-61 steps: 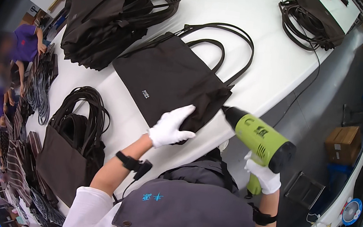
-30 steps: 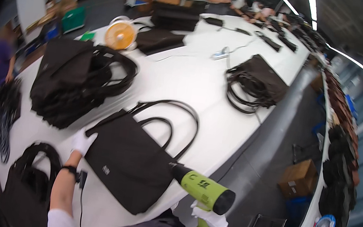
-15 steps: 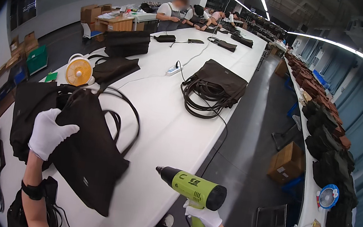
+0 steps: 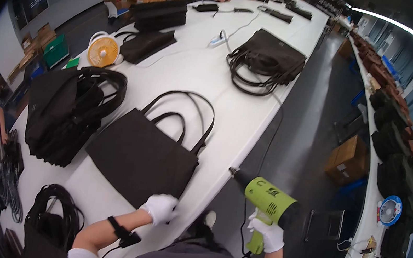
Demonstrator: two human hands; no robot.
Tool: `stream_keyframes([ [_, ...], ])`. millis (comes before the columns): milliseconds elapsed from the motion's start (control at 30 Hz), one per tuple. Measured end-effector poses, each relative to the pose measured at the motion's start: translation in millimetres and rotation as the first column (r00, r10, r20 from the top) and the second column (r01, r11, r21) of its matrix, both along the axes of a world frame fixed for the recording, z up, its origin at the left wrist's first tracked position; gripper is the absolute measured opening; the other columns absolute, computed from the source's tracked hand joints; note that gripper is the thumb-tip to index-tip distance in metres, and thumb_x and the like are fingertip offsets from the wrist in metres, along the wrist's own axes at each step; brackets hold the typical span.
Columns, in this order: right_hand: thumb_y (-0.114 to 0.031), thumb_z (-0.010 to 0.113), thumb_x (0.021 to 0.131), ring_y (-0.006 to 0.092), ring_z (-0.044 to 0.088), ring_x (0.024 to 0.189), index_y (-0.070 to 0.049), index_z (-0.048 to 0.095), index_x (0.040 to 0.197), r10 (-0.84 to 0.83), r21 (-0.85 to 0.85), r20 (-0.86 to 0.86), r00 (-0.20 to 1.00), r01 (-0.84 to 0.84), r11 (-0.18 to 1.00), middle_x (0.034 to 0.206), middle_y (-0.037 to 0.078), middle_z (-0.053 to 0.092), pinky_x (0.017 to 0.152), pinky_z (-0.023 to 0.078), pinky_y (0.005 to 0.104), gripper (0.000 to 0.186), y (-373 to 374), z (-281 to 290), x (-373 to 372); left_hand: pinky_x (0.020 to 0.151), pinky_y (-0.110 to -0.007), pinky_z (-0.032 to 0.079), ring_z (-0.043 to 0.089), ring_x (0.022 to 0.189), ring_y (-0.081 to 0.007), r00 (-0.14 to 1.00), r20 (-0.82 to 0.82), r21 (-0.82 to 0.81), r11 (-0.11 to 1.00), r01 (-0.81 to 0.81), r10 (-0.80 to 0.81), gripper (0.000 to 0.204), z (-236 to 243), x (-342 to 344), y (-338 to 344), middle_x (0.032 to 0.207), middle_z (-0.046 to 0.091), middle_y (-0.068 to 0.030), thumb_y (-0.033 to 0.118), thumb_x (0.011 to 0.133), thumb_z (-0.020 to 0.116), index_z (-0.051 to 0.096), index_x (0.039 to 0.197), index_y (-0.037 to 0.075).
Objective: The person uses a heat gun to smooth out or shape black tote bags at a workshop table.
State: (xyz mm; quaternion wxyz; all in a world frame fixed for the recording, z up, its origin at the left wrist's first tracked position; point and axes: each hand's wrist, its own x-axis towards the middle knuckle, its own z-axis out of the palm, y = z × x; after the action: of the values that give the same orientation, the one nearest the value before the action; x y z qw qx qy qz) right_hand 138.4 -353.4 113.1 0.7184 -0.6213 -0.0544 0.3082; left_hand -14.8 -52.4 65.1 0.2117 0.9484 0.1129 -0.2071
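Right hand (image 4: 269, 235), fingers clamped round the green heat gun (image 4: 266, 196)!
The left hand (image 4: 160, 208) curls at the near right corner of a dark bag (image 4: 144, 157), and whether its fingers pinch, I can't tell. That bag lies on the white bench (image 4: 235, 128); left of it, a pile of dark bags (image 4: 55, 113), an orange fan (image 4: 104, 51) beyond.

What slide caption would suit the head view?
Gloved left hand at the edge of a dark bag, gloved right hand holding a green heat gun.
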Motion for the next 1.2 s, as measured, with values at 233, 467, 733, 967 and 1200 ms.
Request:
stream_keyframes([
  [233, 0.005, 0.064, 0.073, 0.0155, 0.061, 0.065, 0.002, 0.054, 0.109, 0.059, -0.017, -0.108, 0.992, -0.062, 0.998, 0.087, 0.009, 0.063, 0.058, 0.051, 0.0256, 0.037, 5, -6, -14, 0.077, -0.044, 0.049, 0.059, 0.089, -0.0330, 0.778, 0.604, 0.227, 0.899, -0.374, 0.171, 0.045, -6, 93, -10, 0.096, 0.059, -0.0148, 0.037, 0.075, 0.070, 0.060, 0.105, 0.005],
  [467, 0.002, 0.063, 0.075, 0.0153, 0.060, 0.067, 0.002, 0.055, 0.107, 0.177, 0.025, -0.118, 0.977, -0.175, 0.984, 0.086, 0.008, 0.062, 0.060, 0.048, 0.0253, 0.033, 25, -10, -19, 0.063, -0.030, 0.050, 0.061, 0.068, -0.0161, 0.665, -0.005, -0.774, 0.418, -0.476, 0.747, 0.019, -58, 89, 87, 0.072, 0.063, -0.0040, 0.020, 0.086, 0.066, 0.063, 0.076, 0.005],
  [733, -0.002, 0.068, 0.079, 0.0139, 0.061, 0.085, -0.002, 0.060, 0.108, 0.472, 0.172, -0.072, 0.878, -0.456, 0.873, 0.093, 0.005, 0.063, 0.074, 0.051, 0.0289, 0.030, 42, -14, -8, 0.082, -0.027, 0.051, 0.064, 0.090, -0.0143, 0.603, -0.475, -0.877, -0.286, -0.387, 0.640, 0.016, -67, 65, 125, 0.098, 0.067, -0.0032, 0.009, 0.091, 0.059, 0.063, 0.105, 0.003],
  [967, -0.004, 0.072, 0.078, 0.0124, 0.062, 0.082, -0.001, 0.061, 0.104, 0.409, 0.135, -0.247, 0.879, -0.386, 0.912, 0.089, 0.004, 0.064, 0.071, 0.054, 0.0284, 0.029, 79, -18, 14, 0.077, -0.027, 0.052, 0.065, 0.083, -0.0153, 0.549, -0.484, -0.860, -0.254, -0.443, 0.681, 0.011, -63, 73, 121, 0.093, 0.067, -0.0017, 0.012, 0.090, 0.061, 0.064, 0.099, 0.006],
  [1200, -0.003, 0.069, 0.081, 0.0127, 0.062, 0.087, -0.002, 0.061, 0.107, 0.504, 0.201, -0.072, 0.861, -0.482, 0.853, 0.094, 0.004, 0.065, 0.077, 0.052, 0.0290, 0.028, 60, -17, 6, 0.059, -0.026, 0.047, 0.060, 0.067, -0.0112, 0.567, -0.444, -0.770, 0.027, -0.637, 0.694, 0.011, -33, 65, 118, 0.075, 0.062, 0.0025, 0.020, 0.088, 0.065, 0.062, 0.087, 0.010],
])
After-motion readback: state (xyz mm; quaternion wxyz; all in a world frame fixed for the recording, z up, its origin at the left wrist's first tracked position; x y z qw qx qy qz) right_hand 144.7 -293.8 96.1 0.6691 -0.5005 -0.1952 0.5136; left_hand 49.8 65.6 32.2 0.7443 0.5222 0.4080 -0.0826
